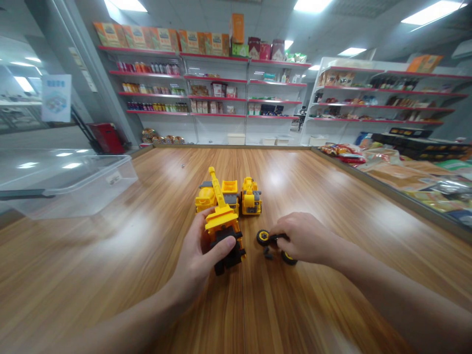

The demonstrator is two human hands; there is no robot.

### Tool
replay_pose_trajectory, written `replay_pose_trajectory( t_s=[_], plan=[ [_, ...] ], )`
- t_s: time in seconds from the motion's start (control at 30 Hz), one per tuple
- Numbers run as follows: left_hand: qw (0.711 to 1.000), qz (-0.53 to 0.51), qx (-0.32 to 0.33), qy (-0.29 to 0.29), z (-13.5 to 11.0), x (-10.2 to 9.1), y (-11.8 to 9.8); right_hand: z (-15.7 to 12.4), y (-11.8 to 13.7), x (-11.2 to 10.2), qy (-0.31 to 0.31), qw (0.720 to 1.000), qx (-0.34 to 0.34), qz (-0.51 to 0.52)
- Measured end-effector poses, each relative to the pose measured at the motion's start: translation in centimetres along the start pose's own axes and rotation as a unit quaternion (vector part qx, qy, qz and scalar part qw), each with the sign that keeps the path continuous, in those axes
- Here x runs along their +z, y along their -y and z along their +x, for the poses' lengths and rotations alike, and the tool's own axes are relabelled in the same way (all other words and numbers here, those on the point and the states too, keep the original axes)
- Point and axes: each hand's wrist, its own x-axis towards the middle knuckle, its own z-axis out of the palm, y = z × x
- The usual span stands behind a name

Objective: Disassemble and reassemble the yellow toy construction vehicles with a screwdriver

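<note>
Toy construction vehicles [251, 200] stand beyond the toy crane [222, 217]; left hand [201, 248] clasps it, right hand [300, 236] pinches a wheeled axle [273, 238] to its right.

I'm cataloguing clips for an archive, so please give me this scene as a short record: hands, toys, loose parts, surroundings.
Left hand: gripping a yellow-and-black toy vehicle with a long yellow arm
Right hand: at two black wheels with yellow hubs; exact grip unclear
Loose parts: small dark pieces between the wheels
Other toys: three yellow vehicles beyond the hands
Surface: wood-grain table
Left side: clear plastic bin
Background: stocked shelves with red edges
</note>
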Motion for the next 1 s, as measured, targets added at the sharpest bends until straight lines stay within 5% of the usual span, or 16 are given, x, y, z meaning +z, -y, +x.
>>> replay_pose_trajectory(
  t_s=[0.17, 0.37, 0.73, 0.87, 1.0],
  plan=[
    [1.0, -0.001, 0.008, -0.029, -0.1, 0.0, 0.0, -0.2, 2.3, 0.3, -0.059, 0.986, -0.01, 0.153],
    [1.0, -0.015, 0.018, 0.016, -0.4, -0.4, 0.1, -0.7, 5.2, 1.4, -0.099, 0.956, 0.019, 0.277],
    [0.995, -0.078, 0.023, 0.057, -0.1, 0.3, -0.4, -0.9, 5.8, 1.0, -0.16, 0.938, 0.026, 0.305],
    [0.98, -0.196, -0.023, 0.038, 0.4, 0.4, -1.5, -0.9, 5.4, 0.6, -0.175, 0.913, 0.069, 0.363],
    [0.978, -0.191, -0.076, 0.03, 0.9, 0.5, -1.9, -0.8, 4.9, 0.6, -0.156, 0.88, 0.115, 0.434]
  ],
)
